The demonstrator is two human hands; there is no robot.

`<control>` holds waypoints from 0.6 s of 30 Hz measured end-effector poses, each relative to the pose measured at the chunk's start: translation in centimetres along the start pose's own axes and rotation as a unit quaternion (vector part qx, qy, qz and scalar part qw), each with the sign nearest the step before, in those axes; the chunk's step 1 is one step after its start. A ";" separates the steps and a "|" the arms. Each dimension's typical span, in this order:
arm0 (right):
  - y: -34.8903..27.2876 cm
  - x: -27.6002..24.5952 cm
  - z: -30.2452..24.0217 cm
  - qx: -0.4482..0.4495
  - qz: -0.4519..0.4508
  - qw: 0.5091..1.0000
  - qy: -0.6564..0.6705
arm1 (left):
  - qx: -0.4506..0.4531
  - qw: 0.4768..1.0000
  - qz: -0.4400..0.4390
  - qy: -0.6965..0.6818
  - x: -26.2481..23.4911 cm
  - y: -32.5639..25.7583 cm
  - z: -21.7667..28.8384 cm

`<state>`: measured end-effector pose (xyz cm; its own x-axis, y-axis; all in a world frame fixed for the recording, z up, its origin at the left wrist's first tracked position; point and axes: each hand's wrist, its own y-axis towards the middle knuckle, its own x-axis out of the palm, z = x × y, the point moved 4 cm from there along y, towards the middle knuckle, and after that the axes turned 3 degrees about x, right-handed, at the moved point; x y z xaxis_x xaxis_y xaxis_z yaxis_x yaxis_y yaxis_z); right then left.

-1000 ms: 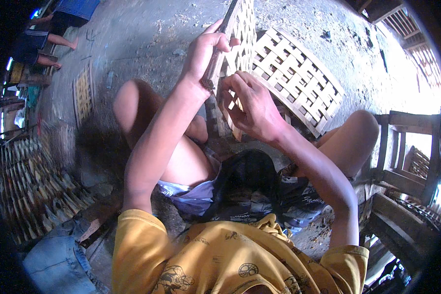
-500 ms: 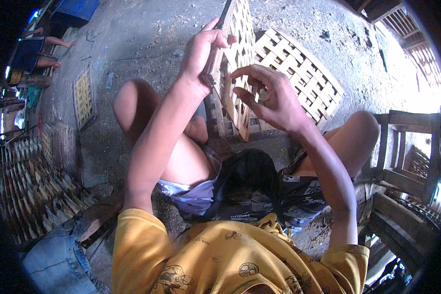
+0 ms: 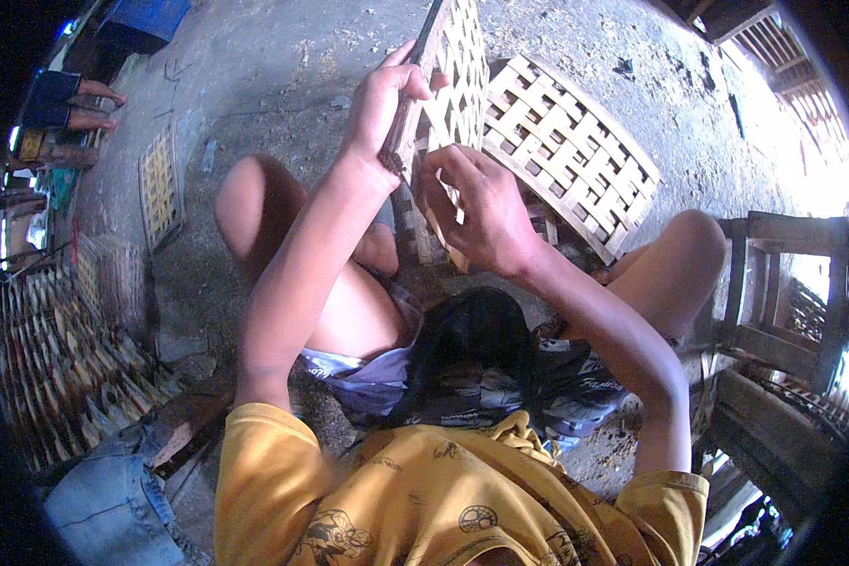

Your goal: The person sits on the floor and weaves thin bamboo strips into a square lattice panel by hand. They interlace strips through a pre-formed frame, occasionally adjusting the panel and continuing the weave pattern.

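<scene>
A woven bamboo panel (image 3: pixel 460 80) with a thin wooden frame stands tilted on edge in front of me. My left hand (image 3: pixel 375 108) is closed around its dark left frame bar, the thumb lying over the bar. Lower down, at the near end of the same panel, my right hand (image 3: pixel 486 209) has its fingers curled in against the slats. Its fingertips are partly hidden, and whether they pinch a single slat cannot be made out. A second woven panel (image 3: pixel 575 151) lies just beyond my right hand, flat or nearly so.
Another small woven panel (image 3: pixel 160 187) is on the concrete floor at the left. Stacked woven slats (image 3: pixel 66 358) fill the near left, beside blue denim (image 3: pixel 118 495). A wooden frame (image 3: pixel 788 283) stands at the right. Another person's legs (image 3: pixel 90 104) show at the far left.
My right hand has moved left and slightly down onto the near end of the panel, its fingers closing from a spread pose. The held panel has turned slightly; my left hand keeps its hold.
</scene>
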<state>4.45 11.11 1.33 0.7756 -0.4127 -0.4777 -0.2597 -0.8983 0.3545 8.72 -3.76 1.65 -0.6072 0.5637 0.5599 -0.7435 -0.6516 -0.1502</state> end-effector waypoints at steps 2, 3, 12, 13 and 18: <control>0.1 0.1 0.0 -0.008 -0.026 1.000 0.008 | -0.001 1.000 0.010 0.005 -0.1 0.0 -0.2; 0.1 0.1 0.1 0.004 -0.048 0.998 0.030 | -0.002 1.000 0.008 0.003 -0.1 -0.1 -0.2; 0.1 -1.4 0.9 0.125 -0.118 0.971 0.165 | 0.001 1.000 0.013 -0.003 -0.4 -0.2 -0.3; 0.1 -1.3 0.8 0.163 -0.113 0.962 0.189 | -0.001 1.000 0.009 -0.010 -0.6 -0.2 -0.1; 0.4 -0.9 1.1 0.138 -0.047 0.986 0.079 | -0.005 1.000 0.015 0.020 0.0 -0.8 0.3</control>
<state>3.03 10.95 1.03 0.8779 -0.3159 -0.3599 -0.3113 -0.9476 0.0725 9.38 -3.39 2.01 -0.6400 0.5633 0.5226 -0.7273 -0.6635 -0.1754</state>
